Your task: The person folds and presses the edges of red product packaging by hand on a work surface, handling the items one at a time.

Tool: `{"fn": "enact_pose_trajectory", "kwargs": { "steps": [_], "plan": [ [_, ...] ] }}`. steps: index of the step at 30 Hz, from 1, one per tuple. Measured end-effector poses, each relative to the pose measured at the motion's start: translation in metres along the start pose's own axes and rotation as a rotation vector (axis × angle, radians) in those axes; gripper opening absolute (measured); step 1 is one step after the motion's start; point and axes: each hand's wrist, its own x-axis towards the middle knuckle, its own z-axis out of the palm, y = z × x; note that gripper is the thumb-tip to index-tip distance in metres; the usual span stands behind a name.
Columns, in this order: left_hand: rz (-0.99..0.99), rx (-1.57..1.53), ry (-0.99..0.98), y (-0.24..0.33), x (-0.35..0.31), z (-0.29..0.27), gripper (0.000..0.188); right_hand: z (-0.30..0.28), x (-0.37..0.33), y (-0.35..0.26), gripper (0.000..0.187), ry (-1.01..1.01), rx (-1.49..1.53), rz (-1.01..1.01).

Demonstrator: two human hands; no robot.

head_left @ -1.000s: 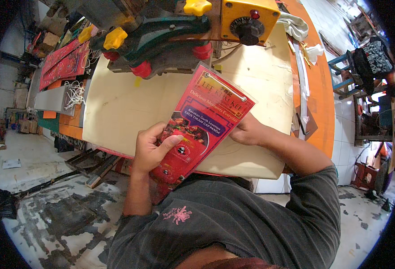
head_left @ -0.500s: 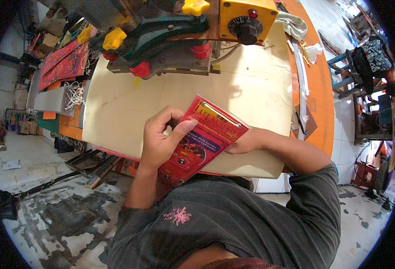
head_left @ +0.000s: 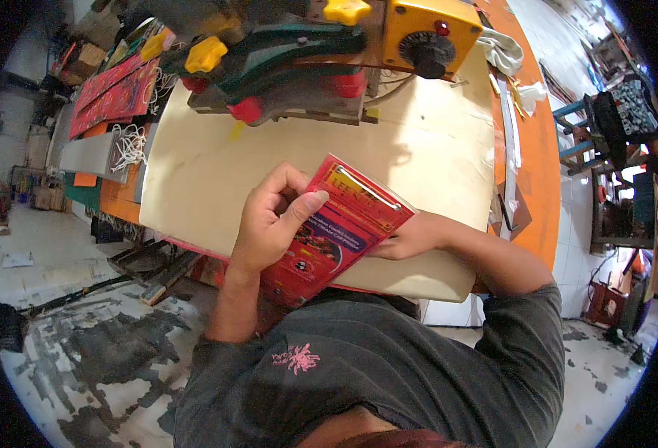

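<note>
At the far left, a stack of red printed sheets lies on the orange bench, with a bundle of white string just near of it. To the right spreads a pale cream board, tilted a little, covering most of the bench. At its far edge sits a machine with a green body, yellow knobs and red knobs, and to its right a yellow control box with a black dial.

The left hand rests on the near part of the board, fingers curled and thumb pressed flat on top of a red printed packet, gripping its left edge. The packet lies slanted over the near edge of the board, its far end carrying a clear strip with a slot, its near end reaching toward the person's dark grey shirt.

The right hand comes in from the right and is tucked against the packet's right edge, partly under it; it touches the packet, but whether its fingers are closed on it cannot be told.

Farther right, white cloth lies at the bench's far edge.
</note>
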Motion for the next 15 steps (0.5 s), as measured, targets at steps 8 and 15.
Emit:
{"fn": "enact_pose_trajectory", "kwargs": {
  "steps": [8, 15],
  "plan": [
    [-0.07, 0.169, 0.276, -0.001, 0.001, -0.041, 0.025, -0.009, 0.013, -0.014, 0.063, 0.149, 0.493, 0.16],
    [-0.066, 0.522, 0.378, -0.038, 0.014, -0.073, 0.032, -0.011, 0.019, -0.025, 0.065, 0.143, 0.382, 0.182]
  ]
}}
